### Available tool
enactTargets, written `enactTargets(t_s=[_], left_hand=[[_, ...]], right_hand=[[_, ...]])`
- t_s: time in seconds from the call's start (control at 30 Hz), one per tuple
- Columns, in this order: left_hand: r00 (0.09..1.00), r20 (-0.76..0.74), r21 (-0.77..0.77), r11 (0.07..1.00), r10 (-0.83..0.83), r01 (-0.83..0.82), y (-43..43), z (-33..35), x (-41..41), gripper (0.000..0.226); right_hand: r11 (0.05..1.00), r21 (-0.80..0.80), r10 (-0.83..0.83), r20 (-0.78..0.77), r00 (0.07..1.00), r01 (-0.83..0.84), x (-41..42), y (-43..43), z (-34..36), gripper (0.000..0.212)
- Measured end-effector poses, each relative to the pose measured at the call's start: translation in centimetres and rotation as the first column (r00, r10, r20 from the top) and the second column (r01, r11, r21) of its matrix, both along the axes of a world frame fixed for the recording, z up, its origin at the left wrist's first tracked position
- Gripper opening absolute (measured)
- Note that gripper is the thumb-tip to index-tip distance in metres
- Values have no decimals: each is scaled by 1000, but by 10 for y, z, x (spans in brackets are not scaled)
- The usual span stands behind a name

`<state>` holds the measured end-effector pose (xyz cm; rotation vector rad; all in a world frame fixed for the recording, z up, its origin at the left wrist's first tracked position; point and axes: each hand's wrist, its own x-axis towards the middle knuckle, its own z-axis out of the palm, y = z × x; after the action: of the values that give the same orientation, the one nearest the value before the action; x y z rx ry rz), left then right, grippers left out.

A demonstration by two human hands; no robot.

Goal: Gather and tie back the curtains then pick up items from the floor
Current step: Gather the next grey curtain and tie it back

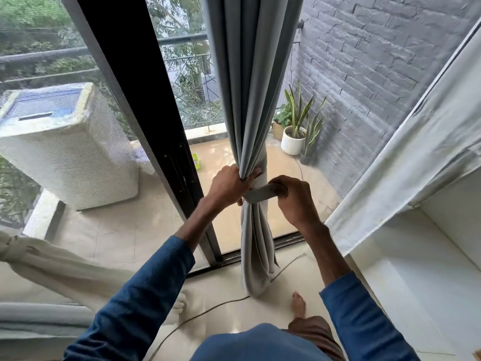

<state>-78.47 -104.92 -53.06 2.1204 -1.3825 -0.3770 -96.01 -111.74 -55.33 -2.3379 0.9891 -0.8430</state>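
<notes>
Reaching forward out of blue sleeves [145,295], both arms meet at the middle of the view, above a bare foot [298,303] on the pale floor [223,324] and a thin cable [208,312] that trails across it.

The left hand [230,185] comes in with the wrist angled up. Its fingers are curled tight round the gathered grey curtain [250,100], and the thumb tip shows on the far side of the bunch. Just beside it, the right hand [294,201] is turned knuckles-up. Its fingers are folded in and clamped on the end of a flat grey tie-back strap [260,195], which runs across the front of the bunch to the left hand. Below the strap the curtain hangs in a loose roll with its foot on the floor by the door track [289,239].

At the near left a pale curtain [52,259] is bunched; at the right a white sheer curtain [416,157] hangs slanted.

Beyond the black door frame [135,100], out on the balcony, stand:
- a white washing machine [65,157]
- a small green thing [195,161] on the tiles
- potted plants [295,136] against a grey brick wall [377,61]

Faint lettering shows past the railing [192,82], too blurred to read.
</notes>
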Motion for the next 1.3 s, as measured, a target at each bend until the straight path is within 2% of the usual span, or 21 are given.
enactTargets(t_s=[0.1,0.2,0.33,0.47,0.57,0.7,0.8,0.97,1.07,1.2,1.3], left_hand=[[978,203,-22,999,43,-39,0,-5,1,56],[961,270,-40,998,64,-56,0,-6,2,62],[971,229,-75,995,75,-59,1,-1,-3,56],[982,174,-107,992,78,-60,3,9,-5,49],[996,76,-94,995,49,-42,2,16,-2,54],[999,35,-76,997,35,-32,0,17,3,63],[999,35,-100,995,0,4,-1,14,6,62],[998,11,-190,980,-57,58,-2,8,8,52],[999,-30,-217,976,-35,28,-1,4,8,53],[1000,-26,-204,979,-16,11,-3,1,15,46],[999,-15,-214,977,-31,27,1,4,17,47]], right_hand=[[998,-55,-8,-25,1000,7,-3,-2,-4,27],[996,-88,-33,12,999,34,-8,4,2,18],[997,-81,-14,-3,1000,13,-10,5,9,7],[990,-133,51,40,998,-46,-10,-2,12,21],[982,-160,113,46,993,-104,-6,-9,21,32],[941,-270,245,125,961,-205,0,-12,32,27],[918,-333,288,186,939,-216,7,-14,34,22],[909,-313,346,196,918,-275,16,-17,35,28],[917,-257,351,159,923,-304,18,-21,35,25],[924,-269,276,-19,961,-271,23,-25,37,22],[919,-236,296,-114,948,-316,26,-27,39,17]])
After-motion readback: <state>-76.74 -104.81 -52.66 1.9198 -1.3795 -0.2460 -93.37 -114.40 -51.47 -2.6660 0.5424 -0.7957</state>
